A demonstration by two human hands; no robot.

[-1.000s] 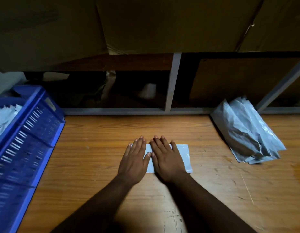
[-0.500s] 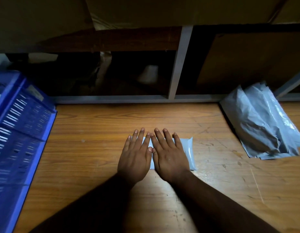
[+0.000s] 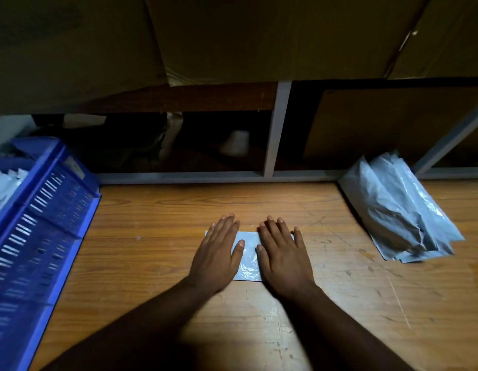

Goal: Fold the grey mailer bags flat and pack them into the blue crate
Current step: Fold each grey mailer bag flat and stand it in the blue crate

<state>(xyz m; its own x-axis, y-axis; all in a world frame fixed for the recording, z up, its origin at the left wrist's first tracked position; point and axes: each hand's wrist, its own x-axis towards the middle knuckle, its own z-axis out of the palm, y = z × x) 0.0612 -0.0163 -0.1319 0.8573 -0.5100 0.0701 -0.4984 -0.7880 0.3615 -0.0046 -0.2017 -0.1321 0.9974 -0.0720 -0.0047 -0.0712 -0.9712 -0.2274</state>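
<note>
A small folded grey mailer bag (image 3: 249, 259) lies flat on the wooden table in the middle. My left hand (image 3: 219, 254) presses flat on its left part and my right hand (image 3: 282, 257) presses flat on its right part, fingers straight; a strip of the bag shows between them. A pile of unfolded grey mailer bags (image 3: 398, 210) lies at the right, against the shelf frame. The blue crate (image 3: 42, 223) stands at the left edge of the table, with pale folded bags (image 3: 3, 187) inside it.
A grey metal shelf frame (image 3: 276, 129) runs along the back of the table, with dark compartments behind it. Brown cardboard boxes (image 3: 232, 36) hang over the top. Bare scratched wood table (image 3: 157, 236) lies between the crate and my hands.
My hands have slid apart on the folded bag, uncovering its middle. The camera view has shifted a little.
</note>
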